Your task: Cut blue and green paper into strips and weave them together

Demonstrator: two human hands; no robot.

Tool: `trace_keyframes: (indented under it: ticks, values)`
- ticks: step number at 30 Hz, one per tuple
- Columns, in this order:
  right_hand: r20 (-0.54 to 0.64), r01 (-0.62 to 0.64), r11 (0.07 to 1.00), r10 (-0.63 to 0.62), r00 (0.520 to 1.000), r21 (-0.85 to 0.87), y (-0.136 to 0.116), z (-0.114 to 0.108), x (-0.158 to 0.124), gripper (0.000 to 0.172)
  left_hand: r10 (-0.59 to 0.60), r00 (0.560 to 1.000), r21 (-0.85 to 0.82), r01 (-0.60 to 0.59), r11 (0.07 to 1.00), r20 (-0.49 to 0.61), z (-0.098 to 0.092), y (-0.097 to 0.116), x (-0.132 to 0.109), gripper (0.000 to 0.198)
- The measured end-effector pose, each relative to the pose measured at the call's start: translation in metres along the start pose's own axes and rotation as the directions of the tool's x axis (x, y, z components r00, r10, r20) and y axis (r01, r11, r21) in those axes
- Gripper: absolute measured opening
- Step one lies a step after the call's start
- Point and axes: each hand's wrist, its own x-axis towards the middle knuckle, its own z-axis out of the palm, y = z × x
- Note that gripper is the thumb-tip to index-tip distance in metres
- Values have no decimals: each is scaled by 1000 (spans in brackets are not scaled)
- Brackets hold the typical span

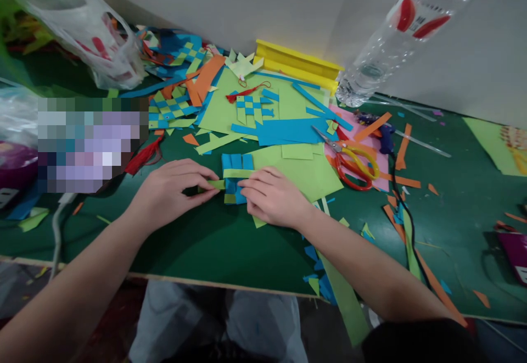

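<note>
I've got two hands on one flat blue-and-green paper weave (234, 179), left hand (171, 190) pinching a green strip (214, 184), right hand (274, 195) pressed nearly flat, one pair of scissors (349, 162) nearby.

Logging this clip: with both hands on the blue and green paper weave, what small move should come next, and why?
Probably draw the green strip further left through the blue strips. The left hand pinches its free end, the right hand presses the weave flat on the green table, and the strip sits only partly across.
</note>
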Motion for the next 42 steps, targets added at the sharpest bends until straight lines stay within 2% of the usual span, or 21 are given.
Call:
trace_keyframes:
  ticks: [8, 14, 26, 34, 42]
  values:
    - [13, 7, 1000, -7, 1000, -12, 1, 0, 0, 26, 1, 1000, 3, -1, 1000, -19, 3, -2, 0, 13]
    - [38, 3, 1000, -3, 999, 10, 1, 0, -1, 27, -7, 1000, 3, 7, 1000, 31, 9, -4, 0, 15]
    - [35, -1, 1000, 1, 999, -16, 0, 0, 1, 25, 6, 1000, -30, -5, 1000, 28, 12, -2, 2, 13]
    - [6, -5, 1000, 5, 1000, -16, 0, -1, 0, 27, 6, 997, -64, -11, 998, -79, 8, 1, 2, 12]
    - [42, -27, 999, 28, 999, -33, -1, -2, 0, 23, 28, 1000, -101, -29, 995, -9, 12, -2, 2, 10]
